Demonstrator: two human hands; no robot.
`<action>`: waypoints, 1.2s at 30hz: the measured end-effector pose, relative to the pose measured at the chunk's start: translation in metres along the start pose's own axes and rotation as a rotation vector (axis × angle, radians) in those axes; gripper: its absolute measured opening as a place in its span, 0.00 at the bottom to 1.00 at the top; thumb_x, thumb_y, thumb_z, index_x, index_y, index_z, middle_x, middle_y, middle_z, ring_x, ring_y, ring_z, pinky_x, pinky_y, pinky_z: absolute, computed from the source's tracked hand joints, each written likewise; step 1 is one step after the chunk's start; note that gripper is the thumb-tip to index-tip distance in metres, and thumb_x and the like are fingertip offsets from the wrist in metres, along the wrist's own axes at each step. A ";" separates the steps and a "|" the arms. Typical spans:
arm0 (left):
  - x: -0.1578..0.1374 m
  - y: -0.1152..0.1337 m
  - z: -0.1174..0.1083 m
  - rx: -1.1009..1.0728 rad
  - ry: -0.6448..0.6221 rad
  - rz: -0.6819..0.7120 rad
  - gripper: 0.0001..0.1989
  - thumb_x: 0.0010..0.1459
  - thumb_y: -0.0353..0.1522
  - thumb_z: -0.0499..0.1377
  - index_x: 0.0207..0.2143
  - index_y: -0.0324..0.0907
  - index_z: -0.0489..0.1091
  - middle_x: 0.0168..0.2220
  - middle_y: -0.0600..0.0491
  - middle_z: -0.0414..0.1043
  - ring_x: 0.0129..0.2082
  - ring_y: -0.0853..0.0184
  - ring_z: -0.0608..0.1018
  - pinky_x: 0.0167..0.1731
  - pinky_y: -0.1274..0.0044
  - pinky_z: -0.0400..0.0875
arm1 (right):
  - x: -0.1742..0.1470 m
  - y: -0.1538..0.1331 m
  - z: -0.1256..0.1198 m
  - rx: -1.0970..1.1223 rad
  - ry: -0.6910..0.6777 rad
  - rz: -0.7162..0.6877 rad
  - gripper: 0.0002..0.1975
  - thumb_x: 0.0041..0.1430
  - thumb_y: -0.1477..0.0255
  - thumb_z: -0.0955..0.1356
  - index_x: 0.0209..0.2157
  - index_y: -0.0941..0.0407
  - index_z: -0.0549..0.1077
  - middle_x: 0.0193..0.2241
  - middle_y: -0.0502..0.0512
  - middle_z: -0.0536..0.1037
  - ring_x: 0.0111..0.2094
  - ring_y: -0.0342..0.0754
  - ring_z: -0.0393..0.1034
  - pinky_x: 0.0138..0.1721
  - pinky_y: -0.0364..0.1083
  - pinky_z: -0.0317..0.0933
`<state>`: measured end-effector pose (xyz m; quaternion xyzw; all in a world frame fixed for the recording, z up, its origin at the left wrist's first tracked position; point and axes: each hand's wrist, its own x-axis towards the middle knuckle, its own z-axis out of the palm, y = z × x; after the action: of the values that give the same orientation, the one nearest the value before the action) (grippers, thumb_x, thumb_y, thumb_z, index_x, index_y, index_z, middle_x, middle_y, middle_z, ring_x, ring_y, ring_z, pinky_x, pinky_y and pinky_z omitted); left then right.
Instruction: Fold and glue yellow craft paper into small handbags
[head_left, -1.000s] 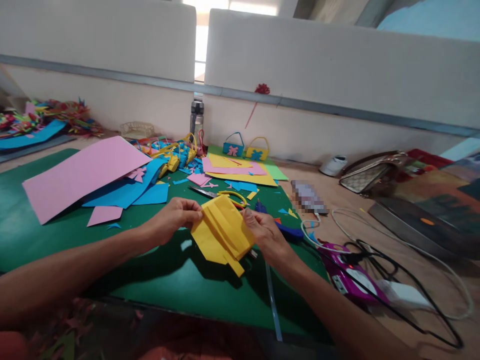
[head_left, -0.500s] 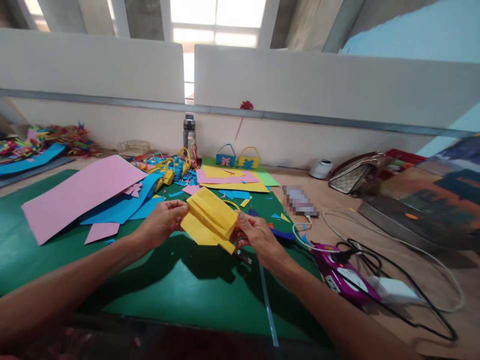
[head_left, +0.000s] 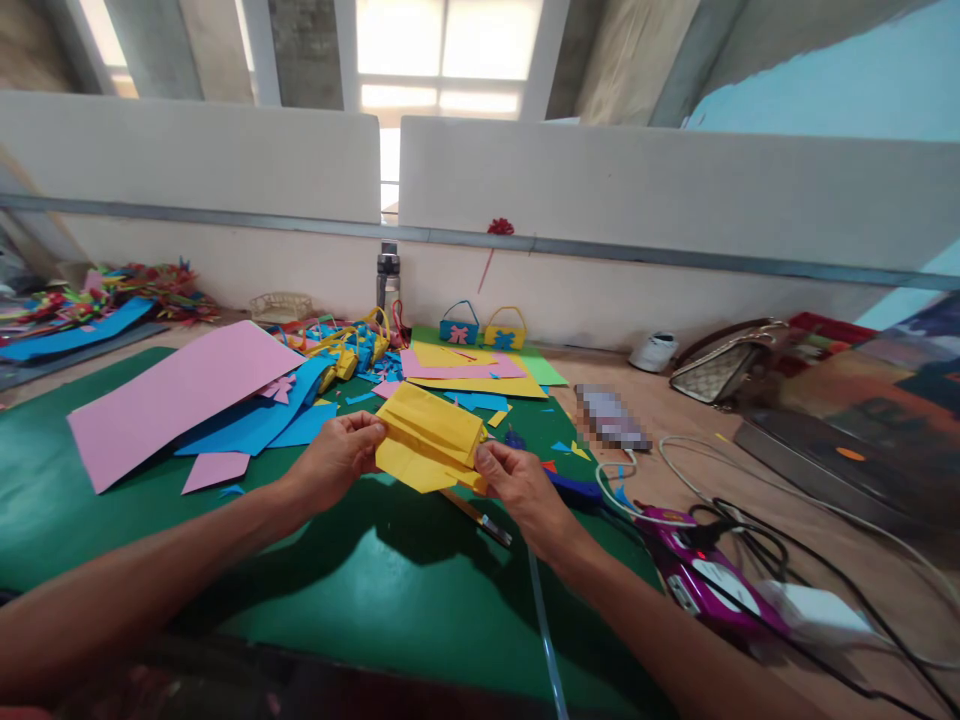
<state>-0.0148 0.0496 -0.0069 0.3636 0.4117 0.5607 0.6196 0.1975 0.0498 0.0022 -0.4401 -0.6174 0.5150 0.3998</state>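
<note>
A folded yellow foam-sheet bag (head_left: 427, 440) is held up between my two hands over the green mat (head_left: 337, 610). My left hand (head_left: 345, 455) pinches its left edge between thumb and fingers. On the opposite edge, my right hand (head_left: 517, 485) grips the right side, with the thumb in front and most fingers hidden behind. The bag's flap hangs down at the front. Below it on the mat lies a cutter knife (head_left: 491, 528), partly covered by the bag. A clear glue stick (head_left: 546, 640) lies below my right hand.
Pink sheet (head_left: 187, 400) and blue sheets (head_left: 255, 410) lie at the left. Small finished bags, one blue (head_left: 459, 332) and one yellow (head_left: 504, 337), stand by the wall. At the right are a phone (head_left: 611, 415), a purple power strip (head_left: 712, 570) with cables, and a blue-handled tool (head_left: 574, 488).
The yellow bag has turned to lie more level, and its front flap faces me more. Both hands keep hold of it. The whole view has shifted slightly.
</note>
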 end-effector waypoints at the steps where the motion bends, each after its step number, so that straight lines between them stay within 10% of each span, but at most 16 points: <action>1: -0.001 0.000 0.001 -0.009 0.003 -0.002 0.11 0.41 0.30 0.63 0.27 0.38 0.63 0.25 0.55 0.71 0.24 0.71 0.75 0.27 0.78 0.72 | -0.001 0.000 0.001 -0.026 0.003 0.006 0.23 0.46 0.52 0.67 0.28 0.59 0.71 0.26 0.52 0.73 0.29 0.45 0.67 0.30 0.44 0.62; 8: -0.005 0.003 0.005 -0.072 0.043 0.025 0.11 0.38 0.28 0.63 0.25 0.38 0.63 0.24 0.57 0.70 0.24 0.71 0.75 0.26 0.78 0.72 | -0.001 0.002 0.001 -0.069 0.138 -0.172 0.21 0.52 0.56 0.64 0.41 0.57 0.67 0.32 0.55 0.74 0.36 0.48 0.70 0.35 0.46 0.65; 16: -0.005 0.005 0.007 -0.094 0.044 0.024 0.10 0.39 0.28 0.63 0.25 0.39 0.63 0.24 0.57 0.70 0.23 0.72 0.74 0.25 0.79 0.71 | -0.006 0.004 -0.012 -0.985 0.271 -1.149 0.23 0.52 0.61 0.67 0.47 0.57 0.65 0.49 0.66 0.65 0.53 0.59 0.57 0.50 0.58 0.57; 20: -0.010 0.001 0.010 -0.115 -0.002 -0.038 0.11 0.39 0.27 0.63 0.25 0.39 0.62 0.25 0.56 0.70 0.25 0.71 0.75 0.27 0.78 0.71 | -0.009 0.003 -0.006 -1.136 0.256 -1.253 0.08 0.54 0.76 0.65 0.38 0.55 0.70 0.46 0.61 0.70 0.53 0.56 0.59 0.49 0.57 0.57; 25: -0.013 0.000 0.008 0.066 -0.104 -0.012 0.12 0.50 0.38 0.58 0.25 0.38 0.63 0.22 0.56 0.66 0.19 0.73 0.70 0.22 0.79 0.67 | -0.009 -0.002 -0.005 -0.851 0.252 -1.116 0.06 0.55 0.79 0.63 0.31 0.55 0.69 0.37 0.58 0.74 0.46 0.52 0.66 0.46 0.54 0.60; 31: -0.006 0.005 0.000 0.269 -0.004 0.241 0.13 0.51 0.41 0.57 0.29 0.39 0.67 0.29 0.55 0.67 0.29 0.73 0.70 0.27 0.82 0.64 | -0.006 -0.008 -0.008 -0.327 0.279 -0.392 0.06 0.53 0.69 0.65 0.27 0.56 0.69 0.23 0.50 0.71 0.25 0.44 0.67 0.27 0.42 0.62; 36: -0.006 0.004 0.000 0.270 -0.171 0.173 0.20 0.53 0.44 0.54 0.40 0.39 0.69 0.43 0.48 0.70 0.41 0.64 0.72 0.37 0.75 0.66 | -0.001 -0.006 -0.006 -0.019 0.166 -0.113 0.08 0.44 0.67 0.68 0.22 0.58 0.69 0.21 0.48 0.70 0.24 0.41 0.63 0.26 0.40 0.59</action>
<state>-0.0161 0.0436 -0.0028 0.5240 0.3961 0.5186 0.5473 0.2029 0.0501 0.0091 -0.4496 -0.6110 0.4474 0.4736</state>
